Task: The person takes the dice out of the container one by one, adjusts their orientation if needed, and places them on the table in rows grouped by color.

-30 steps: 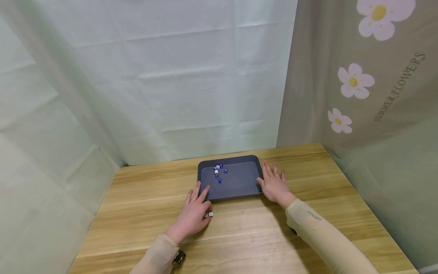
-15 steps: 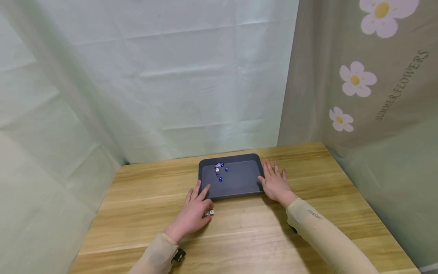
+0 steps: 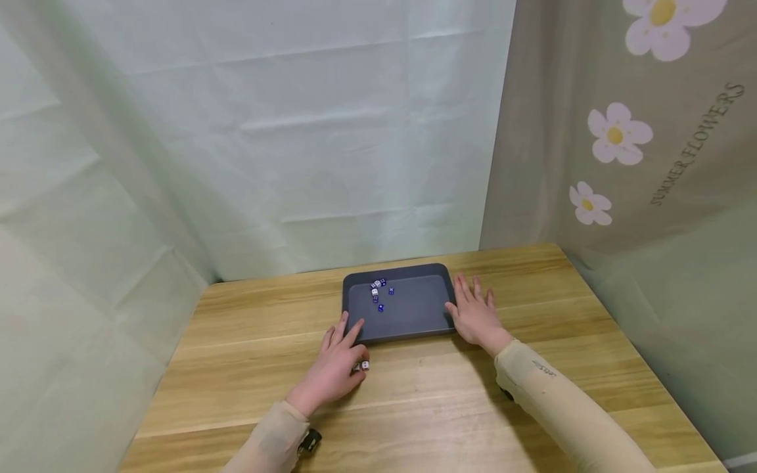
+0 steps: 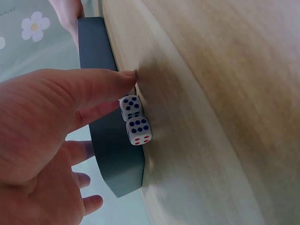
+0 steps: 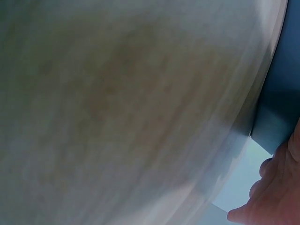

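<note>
My left hand (image 3: pixel 331 371) is at the tray's near left corner, its middle and other fingers stretched to the rim. Its thumb and curled index finger hold two white dice (image 3: pixel 365 365) just in front of the tray, low over the table. In the left wrist view the dice (image 4: pixel 137 129) sit side by side near the thumb tip, showing blue and red pips. A shallow dark grey tray (image 3: pixel 414 305) holds several blue and white dice (image 3: pixel 375 292) toward its left end. My right hand (image 3: pixel 475 316) lies with straight, spread fingers along the tray's right side, the thumb at its rim.
The wooden table (image 3: pixel 248 368) carries the tray near its back edge. A pale curtain (image 3: pixel 355 164) hangs behind, and a flower-printed cloth (image 3: pixel 615 136) is at the right. A small black device (image 3: pixel 309 441) sits at the left cuff.
The head view shifts slightly. Both hands, the tray and the dice keep the same places relative to one another.
</note>
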`<state>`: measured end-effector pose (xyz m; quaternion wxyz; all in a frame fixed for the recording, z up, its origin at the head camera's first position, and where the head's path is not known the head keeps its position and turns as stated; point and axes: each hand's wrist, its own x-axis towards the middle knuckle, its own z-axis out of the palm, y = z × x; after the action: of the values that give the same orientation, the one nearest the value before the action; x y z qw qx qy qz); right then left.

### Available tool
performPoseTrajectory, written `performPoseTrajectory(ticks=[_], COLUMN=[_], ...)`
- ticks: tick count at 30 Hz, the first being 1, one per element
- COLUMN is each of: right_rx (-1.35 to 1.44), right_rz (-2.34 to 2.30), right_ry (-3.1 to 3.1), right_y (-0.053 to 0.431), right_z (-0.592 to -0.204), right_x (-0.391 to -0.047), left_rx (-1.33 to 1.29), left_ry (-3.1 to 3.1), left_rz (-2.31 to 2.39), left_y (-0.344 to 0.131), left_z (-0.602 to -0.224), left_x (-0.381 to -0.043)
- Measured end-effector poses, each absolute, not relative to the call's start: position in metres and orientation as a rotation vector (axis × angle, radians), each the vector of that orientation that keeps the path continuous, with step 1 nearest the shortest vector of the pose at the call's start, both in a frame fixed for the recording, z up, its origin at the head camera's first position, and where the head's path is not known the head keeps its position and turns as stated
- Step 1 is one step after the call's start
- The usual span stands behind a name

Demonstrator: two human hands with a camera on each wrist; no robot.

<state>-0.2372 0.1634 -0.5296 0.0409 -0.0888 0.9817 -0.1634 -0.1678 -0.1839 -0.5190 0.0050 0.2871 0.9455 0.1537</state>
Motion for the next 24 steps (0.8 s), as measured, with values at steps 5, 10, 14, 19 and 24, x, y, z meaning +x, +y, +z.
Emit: performPoseTrajectory(ticks=[5,10,14,19,24], right_rx=[-0.277,-0.271,-0.271,-0.274,-0.268], right_rz=[-0.503,-0.491,-0.482,-0.493,-0.499], right_ry=[3.007,3.004,3.005,3.005,3.005], right_y=[0.1635,0.1637,0.1636,0.1637,0.1637], right_z=[-0.5286,-0.5271,-0.5275,-0.5294,-0.5301], right_x=[-0.2385,-0.2387,-0.2394,-0.2397,-0.239], left_rx=[0.902,0.891,0.874,0.873,0.877], left_ry=[2.967,2.957,2.943,2.938,2.94], left_rz=[0.49,0.488,0.483,0.493,0.501], left_y=[-0.1835,-0.1841,-0.1845,-0.1847,-0.1843], left_z=[-0.5184,-0.5181,-0.5176,-0.5178,-0.518], left_x=[-0.1687,-0.1696,-0.17,-0.1687,-0.167])
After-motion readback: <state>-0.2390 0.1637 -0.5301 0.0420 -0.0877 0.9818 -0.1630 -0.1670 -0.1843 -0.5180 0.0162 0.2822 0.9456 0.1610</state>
